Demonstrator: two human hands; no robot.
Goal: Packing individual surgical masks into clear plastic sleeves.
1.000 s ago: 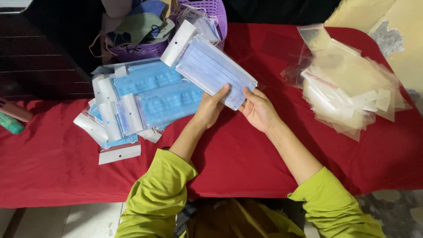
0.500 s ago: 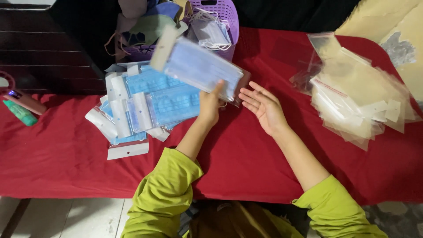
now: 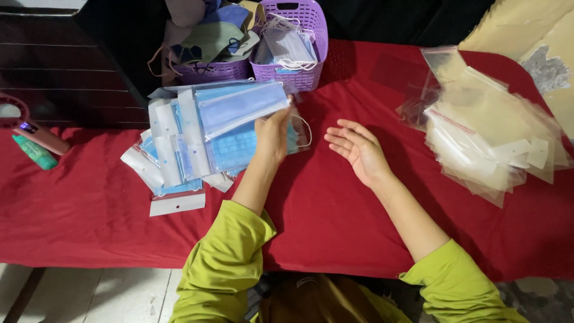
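My left hand (image 3: 272, 133) grips the right end of a clear packet holding a blue face mask (image 3: 239, 106) and holds it over a pile of similar packed masks (image 3: 179, 149) on the red tablecloth (image 3: 335, 221). My right hand (image 3: 357, 149) rests palm up on the cloth, fingers apart and holding nothing, a little to the right of the left hand. A loose white ear loop (image 3: 304, 130) shows beside the left hand.
A stack of clear plastic bags (image 3: 496, 137) lies at the right. Two purple baskets (image 3: 299, 42) with loose masks stand at the back edge. A pink device (image 3: 36, 134) and a green tube (image 3: 34, 152) lie at the far left.
My left hand has carried the packed mask leftward, over the pile. My right hand let go of it and now lies open on the cloth.
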